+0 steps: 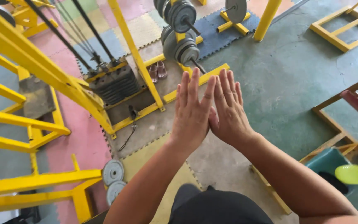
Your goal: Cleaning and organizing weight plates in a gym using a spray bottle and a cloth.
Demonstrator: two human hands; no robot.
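My left hand [192, 108] and my right hand [228, 108] are held out flat in front of me, backs up, fingers stretched forward. The two hands touch side by side along the thumbs. Neither holds anything. Below them lies a concrete and foam-mat gym floor. Beyond the fingertips stand grey weight plates [178, 46] on a bar.
Yellow steel machine frames [25, 66] fill the left, with a black weight stack [114, 85] and cables. Two loose grey plates [112, 172] lie on the floor at lower left. A pair of pink shoes [157, 70] sits by the frame. At right stand a yellow bench frame [332, 120], a teal bin [330, 164] and a green-yellow scoop [351, 174].
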